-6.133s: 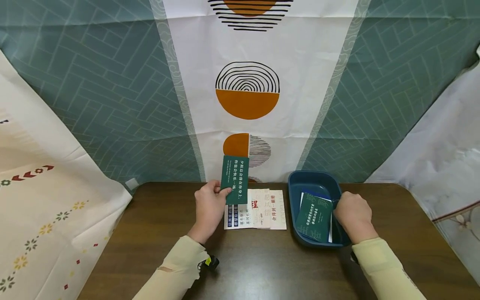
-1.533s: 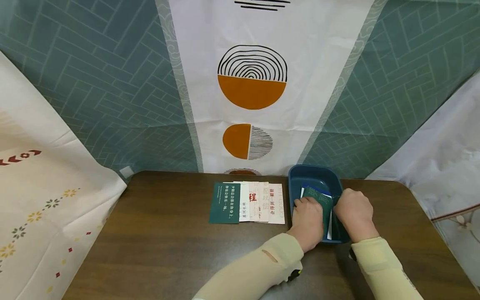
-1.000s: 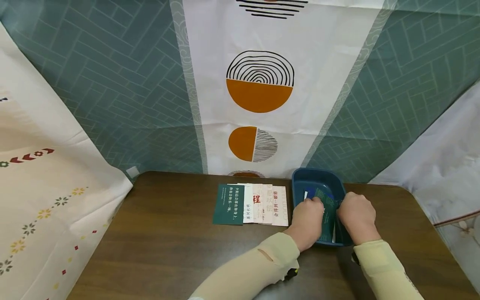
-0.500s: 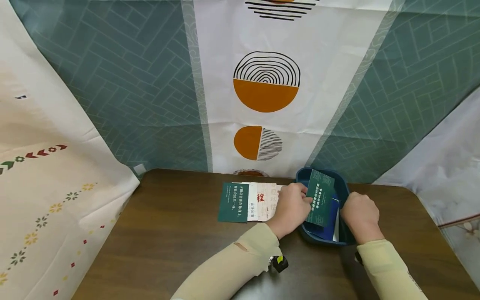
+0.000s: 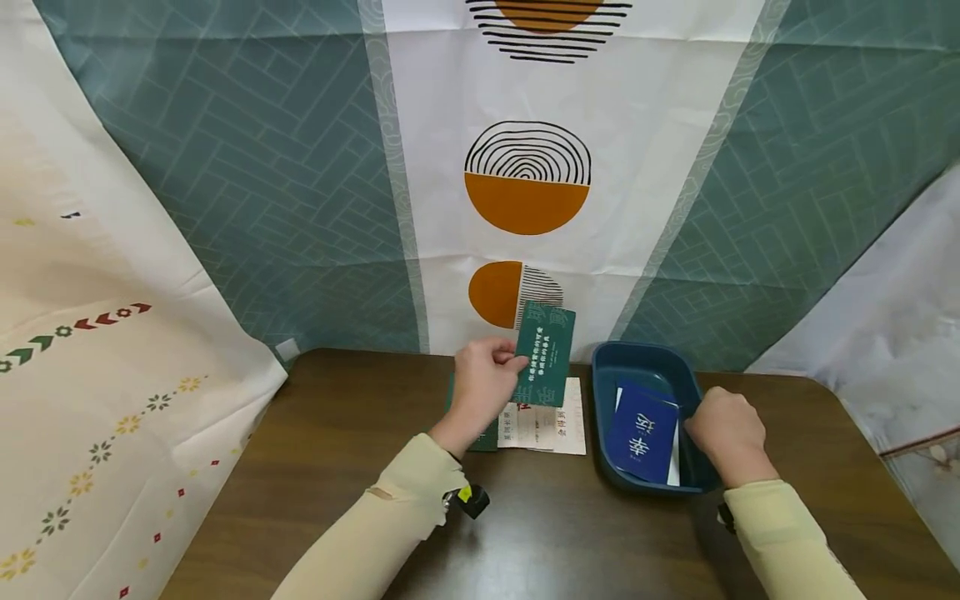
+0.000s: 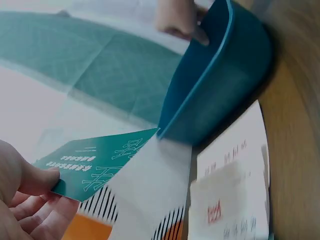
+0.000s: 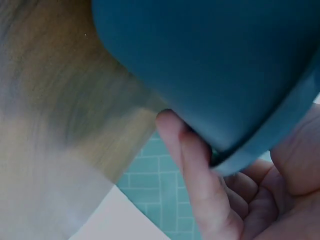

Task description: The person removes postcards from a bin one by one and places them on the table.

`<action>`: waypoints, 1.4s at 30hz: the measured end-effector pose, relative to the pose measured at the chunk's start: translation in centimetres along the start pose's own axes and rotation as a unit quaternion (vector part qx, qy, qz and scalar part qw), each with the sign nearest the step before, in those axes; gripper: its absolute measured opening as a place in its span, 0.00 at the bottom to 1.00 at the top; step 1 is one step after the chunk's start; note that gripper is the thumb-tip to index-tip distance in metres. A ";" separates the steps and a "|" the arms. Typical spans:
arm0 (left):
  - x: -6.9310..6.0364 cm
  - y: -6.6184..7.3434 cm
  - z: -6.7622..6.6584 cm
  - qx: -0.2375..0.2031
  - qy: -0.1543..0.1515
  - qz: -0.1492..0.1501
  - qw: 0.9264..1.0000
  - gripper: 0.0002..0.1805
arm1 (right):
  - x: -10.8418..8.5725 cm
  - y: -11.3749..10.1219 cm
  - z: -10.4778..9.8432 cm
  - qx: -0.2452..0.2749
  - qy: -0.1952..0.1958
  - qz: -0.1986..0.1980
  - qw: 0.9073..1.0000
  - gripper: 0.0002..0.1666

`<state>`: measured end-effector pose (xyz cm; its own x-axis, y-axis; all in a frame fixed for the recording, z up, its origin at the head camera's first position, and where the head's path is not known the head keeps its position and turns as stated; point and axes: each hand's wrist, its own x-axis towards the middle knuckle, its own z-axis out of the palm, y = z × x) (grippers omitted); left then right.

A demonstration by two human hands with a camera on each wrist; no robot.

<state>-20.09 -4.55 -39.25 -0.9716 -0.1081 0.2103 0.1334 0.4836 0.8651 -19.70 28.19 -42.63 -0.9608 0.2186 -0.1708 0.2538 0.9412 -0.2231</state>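
Observation:
Between thumb and fingers, my left hand (image 5: pixel 486 385) pinches a green card (image 5: pixel 546 354) printed with white characters. It is raised above a row of overlapping cards; the left wrist view also shows the green card (image 6: pixel 100 162) by its lower edge. Pale cards (image 5: pixel 558 425) lie in that row, with another green card (image 5: pixel 486 437) mostly hidden under my left hand. My right hand (image 5: pixel 729 437) grips the right rim of a blue plastic bin (image 5: pixel 637 354), its fingers (image 7: pixel 192 165) curled on the wall. Inside the bin a dark blue card (image 5: pixel 642 433) lies over a white one.
The brown wooden table (image 5: pixel 337 500) ends at a back edge against a hanging patterned curtain (image 5: pixel 330 208). A white patterned cloth (image 5: pixel 97 400) slopes down along the left side. The bin stands to the right of the card row.
Earlier, my left hand set a green card at the row's left end. It then reached into the bin, lifted out another green card and carried it left. The blue card is now uncovered.

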 end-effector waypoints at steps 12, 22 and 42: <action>0.7 -3.7 -5.9 0.032 0.059 -0.010 0.998 0.12 | 0.0 1.7 -0.4 0.061 -0.031 -0.019 0.998 0.17; 0.4 -7.2 -8.7 0.005 0.048 -0.057 0.997 0.13 | 0.8 2.0 -1.0 0.071 -0.059 -0.018 0.996 0.24; -0.7 -13.0 -8.1 0.014 -0.010 -0.170 0.985 0.13 | -0.2 2.4 -0.3 0.084 -0.056 -0.005 0.995 0.20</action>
<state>-19.59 -17.85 -46.95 -0.9628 -0.2512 -0.0997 -0.2066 0.4462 0.8708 -18.94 30.50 -42.82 -0.9471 0.1711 -0.2714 0.2688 0.8850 -0.3801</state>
